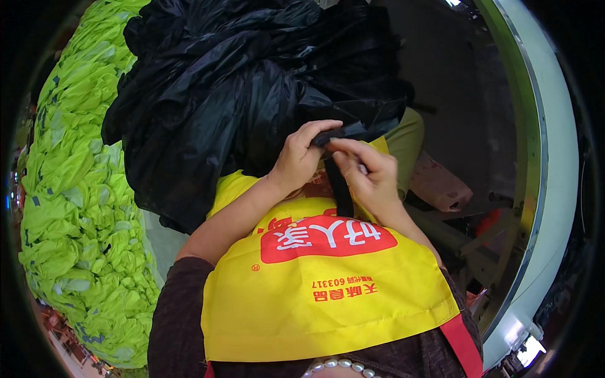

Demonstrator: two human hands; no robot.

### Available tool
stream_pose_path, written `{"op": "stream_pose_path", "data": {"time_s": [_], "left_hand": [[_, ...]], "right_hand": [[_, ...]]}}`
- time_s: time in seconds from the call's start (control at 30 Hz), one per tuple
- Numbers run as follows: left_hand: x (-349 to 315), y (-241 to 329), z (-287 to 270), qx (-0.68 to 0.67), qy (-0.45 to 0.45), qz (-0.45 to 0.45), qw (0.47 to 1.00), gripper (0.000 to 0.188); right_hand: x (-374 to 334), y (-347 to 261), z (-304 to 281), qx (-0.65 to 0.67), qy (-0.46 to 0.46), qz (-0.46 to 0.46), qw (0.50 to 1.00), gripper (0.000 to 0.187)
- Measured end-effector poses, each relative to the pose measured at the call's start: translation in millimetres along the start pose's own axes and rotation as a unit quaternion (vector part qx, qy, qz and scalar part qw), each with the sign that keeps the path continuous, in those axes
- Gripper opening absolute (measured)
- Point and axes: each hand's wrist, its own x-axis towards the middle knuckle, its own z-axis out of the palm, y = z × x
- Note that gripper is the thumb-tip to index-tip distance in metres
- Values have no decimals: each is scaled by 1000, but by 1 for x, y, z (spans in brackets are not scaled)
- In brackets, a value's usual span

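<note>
A large heap of shiny, thin black fabric lies in front of me and over my lap. My left hand is closed on a folded edge of it, thumb and fingers pinching the cloth. Close beside it on the right, my right hand has its fingertips pressed together at the same edge. A small pale thing shows among its curled fingers, too small to make out. A black strip hangs below the two hands, against my yellow apron.
At the left a tall pile of crumpled lime-green fabric rises beside me. A pale curved table edge bounds the right side. Between it and my lap are a dark surface and a reddish patterned piece.
</note>
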Motion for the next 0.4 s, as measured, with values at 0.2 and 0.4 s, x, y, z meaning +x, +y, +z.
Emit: {"op": "stream_pose_path", "data": {"time_s": [0.2,0.4], "left_hand": [[2,-1,-17,-121,-15,-100,988,26],[4,-7,-40,-133,-22,-185,973,23]], "right_hand": [[39,22,-42,-276,20,-151,949,32],[41,42,-44,-153,-141,-128,970,20]]}}
